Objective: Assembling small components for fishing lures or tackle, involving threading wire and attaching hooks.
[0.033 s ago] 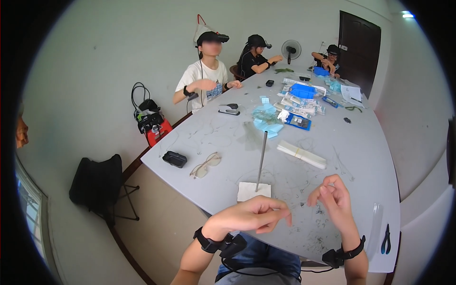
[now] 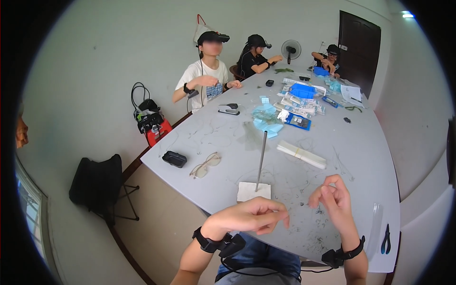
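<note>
My left hand (image 2: pixel 254 214) hovers over the near edge of the table, its fingers curled and the thumb pressed to them. To its right, my right hand (image 2: pixel 331 198) is raised with thumb and fingertips pinched together. Whatever either hand holds is too thin or small to make out. A thin grey metal rod (image 2: pixel 261 159) stands upright in a white block (image 2: pixel 245 191) just beyond my left hand. Small dark hooks and bits of thread (image 2: pixel 319 241) lie scattered on the grey table (image 2: pixel 228 142) beneath and between my hands.
Pliers (image 2: pixel 386 239) and a clear plastic strip (image 2: pixel 375 228) lie at the right edge. Farther off are a banded white bundle (image 2: pixel 302 155), glasses (image 2: pixel 205 166), a black tray (image 2: pixel 175 159), a stapler (image 2: pixel 229 109) and a blue bin (image 2: pixel 302 90). Three people sit around the far side.
</note>
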A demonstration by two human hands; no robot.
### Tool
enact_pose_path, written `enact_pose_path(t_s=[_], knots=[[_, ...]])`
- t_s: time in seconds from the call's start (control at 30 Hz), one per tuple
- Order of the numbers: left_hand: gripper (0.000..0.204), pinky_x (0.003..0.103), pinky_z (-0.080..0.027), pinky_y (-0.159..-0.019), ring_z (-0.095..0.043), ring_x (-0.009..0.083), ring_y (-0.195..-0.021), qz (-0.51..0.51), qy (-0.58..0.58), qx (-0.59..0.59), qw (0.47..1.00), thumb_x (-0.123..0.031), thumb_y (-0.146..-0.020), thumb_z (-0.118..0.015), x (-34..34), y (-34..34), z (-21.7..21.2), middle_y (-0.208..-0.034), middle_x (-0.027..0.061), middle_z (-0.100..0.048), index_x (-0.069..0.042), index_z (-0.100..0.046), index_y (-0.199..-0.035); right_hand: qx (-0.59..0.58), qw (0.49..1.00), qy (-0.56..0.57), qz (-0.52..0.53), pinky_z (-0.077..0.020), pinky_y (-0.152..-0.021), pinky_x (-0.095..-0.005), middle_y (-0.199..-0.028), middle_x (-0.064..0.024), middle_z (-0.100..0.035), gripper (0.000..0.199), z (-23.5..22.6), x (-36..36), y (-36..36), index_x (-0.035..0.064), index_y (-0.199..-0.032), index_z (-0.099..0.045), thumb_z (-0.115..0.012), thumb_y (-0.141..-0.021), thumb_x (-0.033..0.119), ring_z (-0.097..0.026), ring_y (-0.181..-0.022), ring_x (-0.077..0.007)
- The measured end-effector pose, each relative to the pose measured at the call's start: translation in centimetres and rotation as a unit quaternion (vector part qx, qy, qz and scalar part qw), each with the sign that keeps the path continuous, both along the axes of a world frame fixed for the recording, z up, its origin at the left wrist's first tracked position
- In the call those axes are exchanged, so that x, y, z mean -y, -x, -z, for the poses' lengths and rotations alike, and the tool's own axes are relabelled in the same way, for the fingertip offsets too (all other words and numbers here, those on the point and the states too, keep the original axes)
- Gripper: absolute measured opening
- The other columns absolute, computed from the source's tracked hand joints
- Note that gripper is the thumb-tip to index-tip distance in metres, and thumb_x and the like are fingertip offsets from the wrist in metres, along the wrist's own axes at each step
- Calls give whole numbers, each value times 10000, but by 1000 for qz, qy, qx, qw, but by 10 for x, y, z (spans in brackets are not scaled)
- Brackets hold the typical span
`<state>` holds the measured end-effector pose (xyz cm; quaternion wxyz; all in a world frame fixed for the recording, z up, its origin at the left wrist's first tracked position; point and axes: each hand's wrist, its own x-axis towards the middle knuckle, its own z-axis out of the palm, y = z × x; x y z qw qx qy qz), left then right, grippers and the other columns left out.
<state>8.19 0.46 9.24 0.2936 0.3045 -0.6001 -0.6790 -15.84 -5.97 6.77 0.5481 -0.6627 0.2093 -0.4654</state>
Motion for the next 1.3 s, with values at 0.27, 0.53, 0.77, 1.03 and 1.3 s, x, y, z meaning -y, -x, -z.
enact_pose_path(t_s=[0.27, 0.53, 0.77, 1.03, 1.3], knots=[[244, 200, -307, -490, -408, 50, -512, -22, 22, 19, 999, -163, -992, -439, -6, -13, 2, -589, -19, -478, 15, -603, -957, -154, 926, 316, 137, -438, -711, -270, -698, -50, -538, 57, -21, -1, 7, 33, -919, -424, -478, -935, 24, -535, -701, -143], [244, 192, -252, -438, -357, 37, -481, 27, 53, -106, 993, -153, -990, -442, 6, 11, -6, -628, -14, -502, 47, -581, -993, -31, 992, -35, -121, -405, -865, -322, -983, -110, -580, 120, -18, -21, 6, 25, -950, -471, -500, -880, -69, -548, -949, -185], [280, 210, -194, -432, -256, 24, -441, -52, 89, -41, 994, -229, -988, -444, 14, 18, -26, -516, -67, -369, -30, -632, -929, -25, 995, 51, -77, -431, -889, -337, -1059, -137, -590, 100, 2, -16, 0, 15, -1042, -477, -452, -951, 48, -604, -890, -230], [320, 215, -146, -379, -187, 7, -378, -102, 69, -35, 992, -237, -984, -431, 20, 27, -39, -437, -92, -266, 6, -639, -972, 72, 951, -168, -248, -482, -704, -319, -875, -176, -622, 209, 10, -16, 2, 41, -1019, -452, -408, -1006, 245, -610, -751, -225], [292, 199, -140, -350, -168, 6, -332, -121, 84, -44, 988, -193, -1010, -362, 23, 25, -42, -418, -93, -280, 26, -526, -910, 46, 957, -175, -225, -487, -684, -314, -828, -158, -615, 373, 16, -19, 4, -38, -1119, -505, -388, -1010, 299, -598, -698, -216]])
